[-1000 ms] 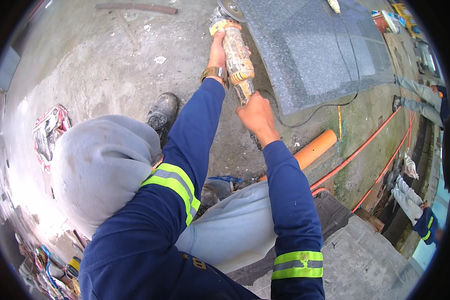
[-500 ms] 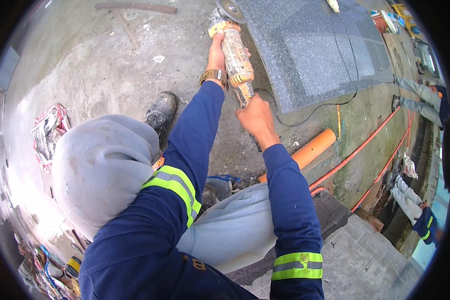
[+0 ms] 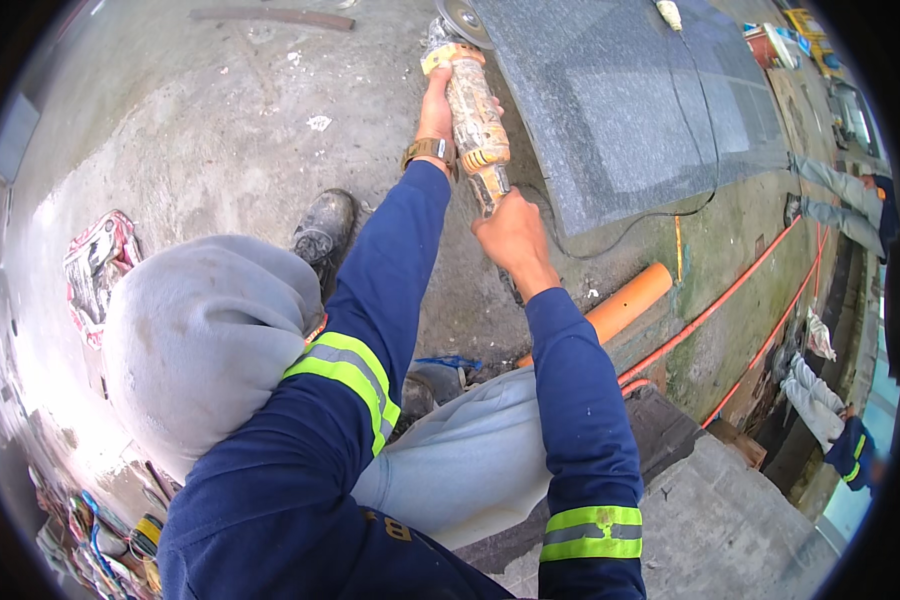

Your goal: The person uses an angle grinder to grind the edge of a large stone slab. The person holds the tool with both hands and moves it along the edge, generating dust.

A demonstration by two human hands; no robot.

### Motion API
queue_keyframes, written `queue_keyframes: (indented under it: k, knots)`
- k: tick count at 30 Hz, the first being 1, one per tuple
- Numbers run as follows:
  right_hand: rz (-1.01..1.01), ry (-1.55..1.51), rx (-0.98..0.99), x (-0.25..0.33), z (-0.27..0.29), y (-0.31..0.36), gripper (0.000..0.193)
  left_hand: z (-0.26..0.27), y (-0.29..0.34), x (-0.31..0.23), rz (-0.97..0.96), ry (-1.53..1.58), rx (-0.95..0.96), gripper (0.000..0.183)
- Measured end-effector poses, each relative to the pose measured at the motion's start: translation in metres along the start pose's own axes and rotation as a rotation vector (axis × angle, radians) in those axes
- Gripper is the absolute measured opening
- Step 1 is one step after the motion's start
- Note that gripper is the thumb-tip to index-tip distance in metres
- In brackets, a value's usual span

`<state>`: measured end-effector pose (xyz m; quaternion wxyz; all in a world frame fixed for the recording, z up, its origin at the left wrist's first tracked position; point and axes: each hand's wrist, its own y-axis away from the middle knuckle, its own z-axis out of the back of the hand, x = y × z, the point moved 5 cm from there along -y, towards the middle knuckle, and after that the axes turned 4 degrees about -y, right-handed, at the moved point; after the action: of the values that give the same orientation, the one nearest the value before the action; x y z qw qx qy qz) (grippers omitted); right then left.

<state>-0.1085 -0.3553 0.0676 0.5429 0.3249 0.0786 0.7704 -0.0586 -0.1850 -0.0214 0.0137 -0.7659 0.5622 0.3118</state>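
Note:
Both my hands hold a worn, dusty yellow angle grinder (image 3: 478,118) stretched out ahead of me. My left hand (image 3: 436,108) is wrapped round its body just behind the gear head, with the fingertips showing on the far side. My right hand (image 3: 516,238) grips the narrow rear handle. At the front, the round grinding disc (image 3: 465,22) lies against the left edge of a large grey speckled stone slab (image 3: 630,110); whether it touches is hard to tell. A black cord (image 3: 638,216) runs over the slab and curves round its near corner.
An orange pipe (image 3: 625,303) lies right of my hands, with thin red-orange tubes (image 3: 705,325) beyond. A white connector (image 3: 669,14) rests on the slab. Two people (image 3: 838,190) are at the right rim. A crumpled bag (image 3: 102,262) and a tangled pile (image 3: 95,540) lie left.
The grinder and my hands have shifted very slightly right, bringing the disc closer over the slab's edge. My grip is the same.

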Motion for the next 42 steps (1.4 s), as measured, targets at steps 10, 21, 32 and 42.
queue_keyframes:
  k: [10,21,32,42]
  knots:
    - [0.017,0.010,0.013,0.003,-0.001,-0.008,0.042,0.000,-0.010,-0.003,-0.008,-0.030,0.019,0.068]
    - [0.022,0.010,0.012,0.002,-0.001,-0.001,0.044,0.002,-0.005,0.000,-0.017,-0.047,0.032,0.071]
    - [0.026,0.010,0.008,-0.002,-0.002,0.006,0.045,0.001,0.006,0.002,-0.007,-0.025,-0.004,0.069]
    - [0.026,-0.007,0.008,-0.006,-0.003,0.013,0.043,0.000,0.015,0.005,-0.002,0.013,-0.015,0.068]
